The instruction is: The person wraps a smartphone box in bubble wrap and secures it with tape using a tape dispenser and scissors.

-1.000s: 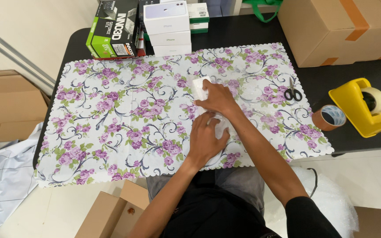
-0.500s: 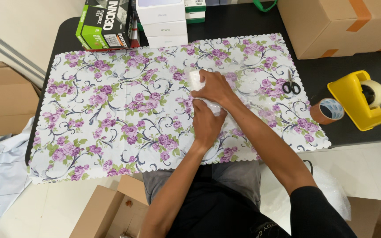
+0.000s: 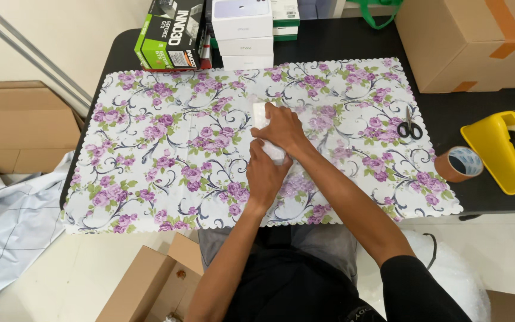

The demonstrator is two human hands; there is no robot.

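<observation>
A small white box (image 3: 261, 114) lies on the purple-flowered sheet (image 3: 168, 149) near the middle of the black table. My right hand (image 3: 282, 128) rests on top of it, fingers curled over its far end. My left hand (image 3: 264, 173) presses against its near end from below, and a strip of white (image 3: 274, 152) shows between the two hands. Most of the box is hidden under my hands.
Black scissors (image 3: 410, 127), a brown tape roll (image 3: 460, 164) and a yellow tape dispenser (image 3: 502, 152) lie to the right. Stacked white boxes (image 3: 242, 30) and a green-black carton (image 3: 171, 33) stand at the back. Large cardboard boxes (image 3: 466, 42) sit back right; another lies on the floor (image 3: 150, 286).
Both hands stay on the white box, with the left hand drawn closer under the right. The camera view has shifted slightly, so the table appears lower in the picture.
</observation>
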